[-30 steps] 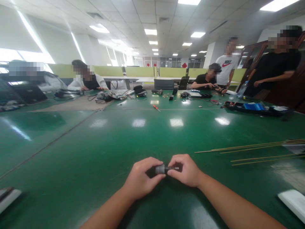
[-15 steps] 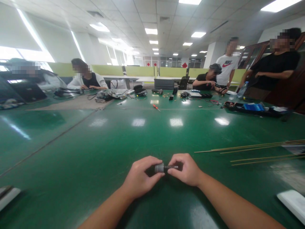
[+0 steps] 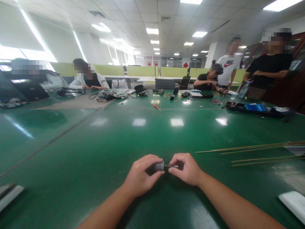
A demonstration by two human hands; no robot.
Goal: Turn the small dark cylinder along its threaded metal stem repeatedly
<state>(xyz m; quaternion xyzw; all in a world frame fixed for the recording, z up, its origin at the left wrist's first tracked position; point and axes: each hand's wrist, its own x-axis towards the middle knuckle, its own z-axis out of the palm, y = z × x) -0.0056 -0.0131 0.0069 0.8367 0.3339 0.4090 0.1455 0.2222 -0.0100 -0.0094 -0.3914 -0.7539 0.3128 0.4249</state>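
My left hand (image 3: 140,176) and my right hand (image 3: 187,168) meet low at the centre of the green table (image 3: 95,143). Between them they pinch a small dark cylindrical part with a thin threaded shaft (image 3: 164,166). The left fingers close round its thick grey end; the right thumb and fingers close on the thin shaft end. Both hands hover just above the table surface.
Several thin brass rods (image 3: 250,148) lie to the right. A white flat object (image 3: 293,202) sits at the lower right edge, another (image 3: 9,194) at the lower left. A red screwdriver (image 3: 156,107) lies farther off. People sit and stand round the far side, with tools and a black tray (image 3: 254,108).
The hands and the part have risen very slightly in the picture. The grip looks the same. The standing people at the right have shifted a little.
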